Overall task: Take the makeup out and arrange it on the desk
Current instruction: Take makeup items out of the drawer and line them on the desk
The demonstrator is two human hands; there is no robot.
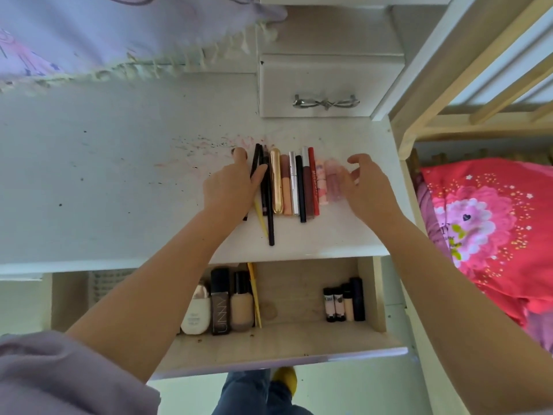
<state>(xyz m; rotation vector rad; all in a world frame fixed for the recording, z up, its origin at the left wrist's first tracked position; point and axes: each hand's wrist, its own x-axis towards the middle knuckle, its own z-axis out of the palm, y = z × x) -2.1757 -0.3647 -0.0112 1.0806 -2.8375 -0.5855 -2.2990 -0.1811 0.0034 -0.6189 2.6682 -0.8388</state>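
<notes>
At the bottom of the frame, nearest the viewer, a lilac sleeve (59, 372) and two bare forearms reach up over an open drawer (299, 351) in the lower centre. Makeup remains inside it: at its left a white tube (196, 314), a dark bottle (220, 301), a beige foundation bottle (241, 304) and a yellow stick (255, 295); at its right a cluster of small concealer tubes (344, 302). Above, mid-frame, a tidy row of slim makeup items (294, 184) lies side by side on the white desk (104, 175): black pencils, a gold tube, lip glosses, a red tube, pale pink tubes. The left hand (232, 184) rests flat and open against the pencils at the row's left end, gripping nothing. The right hand (369, 187) hovers open and empty just beside the pink tubes. The task looks roughly half done: slim items arranged, bottles and tubes left to lift out. A small closed drawer (326, 85) sits above; a red floral pillow (490, 223) lies at right.
</notes>
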